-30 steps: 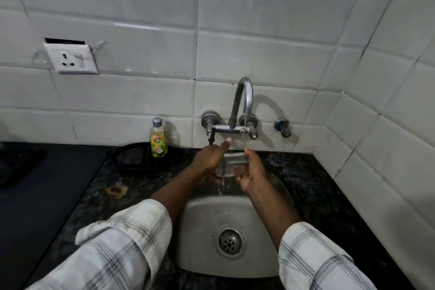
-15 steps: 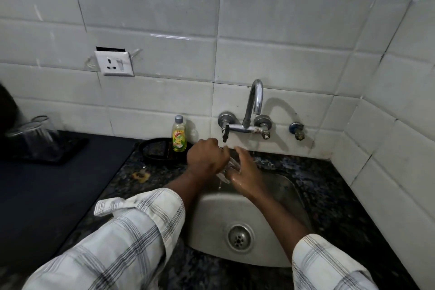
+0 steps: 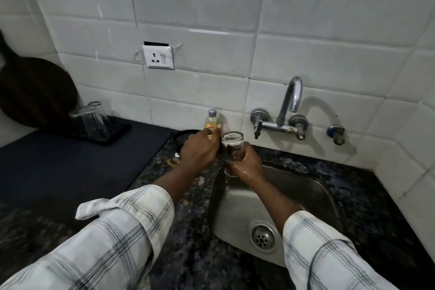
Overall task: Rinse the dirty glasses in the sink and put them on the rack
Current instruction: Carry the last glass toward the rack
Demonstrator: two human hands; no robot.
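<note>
A clear glass stands upright in my wet right hand, held over the left rim of the steel sink. My left hand lies just left of the glass with its fingers stretched out against the glass's side, gripping nothing. Both hands are to the left of the tap, and no water shows at its spout. At the far left, a black rack tray carries two clear glasses turned upside down.
A small yellow dish-soap bottle stands by the wall behind my left hand, next to a black round holder. A dark mat covers the counter on the left. A dark round board leans on the wall. The drain sits low in the sink.
My view has swung left, bringing the rack and its glasses into sight. Both hands moved the glass from under the tap to the sink's left rim, and it now stands upright in my right hand.
</note>
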